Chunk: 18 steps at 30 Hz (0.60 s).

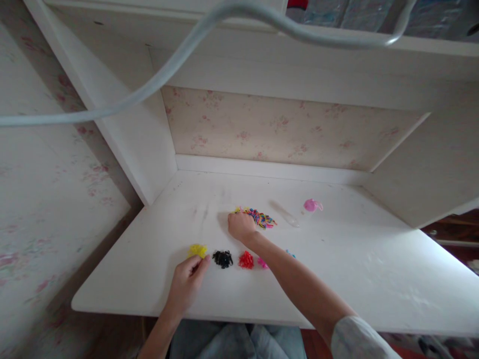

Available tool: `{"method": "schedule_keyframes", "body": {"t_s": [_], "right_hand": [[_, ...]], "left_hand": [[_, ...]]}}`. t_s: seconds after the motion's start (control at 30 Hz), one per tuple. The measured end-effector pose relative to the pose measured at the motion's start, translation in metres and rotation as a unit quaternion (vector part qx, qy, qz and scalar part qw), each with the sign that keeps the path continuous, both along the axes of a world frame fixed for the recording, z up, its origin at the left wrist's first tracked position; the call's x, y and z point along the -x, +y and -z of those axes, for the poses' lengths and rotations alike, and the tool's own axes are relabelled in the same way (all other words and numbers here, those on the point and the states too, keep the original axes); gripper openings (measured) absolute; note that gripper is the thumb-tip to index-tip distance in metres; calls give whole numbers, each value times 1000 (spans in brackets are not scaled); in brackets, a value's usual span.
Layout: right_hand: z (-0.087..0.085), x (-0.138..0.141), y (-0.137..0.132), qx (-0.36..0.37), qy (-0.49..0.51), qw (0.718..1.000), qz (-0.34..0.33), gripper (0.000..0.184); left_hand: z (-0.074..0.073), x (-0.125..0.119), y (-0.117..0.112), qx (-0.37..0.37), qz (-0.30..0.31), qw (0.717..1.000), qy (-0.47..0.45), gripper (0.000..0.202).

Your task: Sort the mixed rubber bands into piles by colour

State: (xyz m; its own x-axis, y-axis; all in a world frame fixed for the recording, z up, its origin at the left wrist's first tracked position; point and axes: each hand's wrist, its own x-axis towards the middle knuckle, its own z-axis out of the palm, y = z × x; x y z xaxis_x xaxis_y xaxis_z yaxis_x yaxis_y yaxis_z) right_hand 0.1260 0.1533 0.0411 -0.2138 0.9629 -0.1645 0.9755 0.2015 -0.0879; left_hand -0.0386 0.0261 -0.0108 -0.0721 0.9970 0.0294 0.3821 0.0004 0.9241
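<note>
Yellow pile (196, 250) — left hand (188, 279) curled beside it

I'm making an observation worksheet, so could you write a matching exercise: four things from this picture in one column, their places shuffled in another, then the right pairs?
Things
1. Left hand
2. Black pile
3. Right hand
4. Pink item with a loop

Places
A. At the left end of the mixed-colour pile
B. Right of the slim clear item
C. Just in front of the yellow pile
D. Between the yellow and red piles

Pairs: 1-C, 2-D, 3-A, 4-B
</note>
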Motion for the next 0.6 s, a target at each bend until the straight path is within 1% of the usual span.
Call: {"method": "schedule_keyframes", "body": {"t_s": [0.13, 0.23, 0.3, 0.43, 0.5, 0.6], "right_hand": [[-4, 0, -2, 5, 20, 1000, -15, 30], [-12, -11, -4, 1, 47, 999, -26, 32], [-19, -27, -6, 2, 72, 996, -43, 33], [-30, -74, -20, 25, 117, 990, -77, 30], [-30, -96, -31, 43, 130, 987, -81, 29], [-24, -119, -47, 74, 142, 983, -86, 26]], "left_hand": [[-1, 0, 0, 8, -4, 1000, 10, 39], [-1, 0, -1, 12, -4, 1000, 13, 40], [-1, 0, -1, 9, -2, 1000, 20, 40], [-1, 0, 0, 1, 3, 1000, 29, 41], [-2, 0, 1, 2, 3, 999, 34, 40], [-3, -1, 0, -1, 1, 999, 49, 40]]}}
